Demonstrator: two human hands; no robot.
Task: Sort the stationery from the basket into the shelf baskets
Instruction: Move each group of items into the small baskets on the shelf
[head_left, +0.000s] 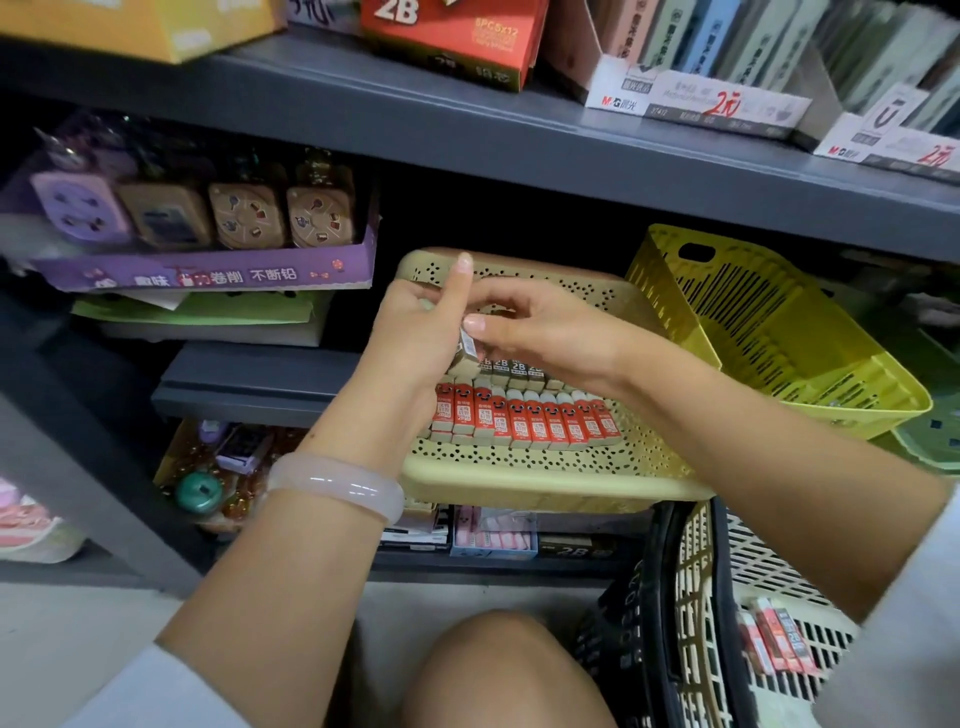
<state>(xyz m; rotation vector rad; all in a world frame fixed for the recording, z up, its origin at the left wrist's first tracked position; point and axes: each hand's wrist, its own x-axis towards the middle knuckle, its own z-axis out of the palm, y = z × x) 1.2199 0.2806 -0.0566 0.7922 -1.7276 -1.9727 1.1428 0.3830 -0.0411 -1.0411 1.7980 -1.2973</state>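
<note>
1. Here, left hand (415, 332) and right hand (535, 332) together pinching one eraser (469, 348), above beige shelf basket (545, 483).
2. Red erasers (524, 421) in rows inside.
3. At 5 o'clock, floor basket (769, 571) with more.

The eraser (469, 347) held between the left hand (415, 332) and the right hand (540, 332) is mostly covered by fingers; only a blurred label end shows. Behind it, the dark erasers (511, 368) in the tan basket (545, 480) are hidden by both hands except for their "2B" ends. At 5 o'clock, the white basket (763, 561) is cut off by the right forearm and sleeve, and the packs inside (774, 642) are blurred. At 12 o'clock the red box (452, 36) runs off the top edge. At 9 o'clock the pink item (21, 525) is cut by the left edge, too blurred to identify.
</note>
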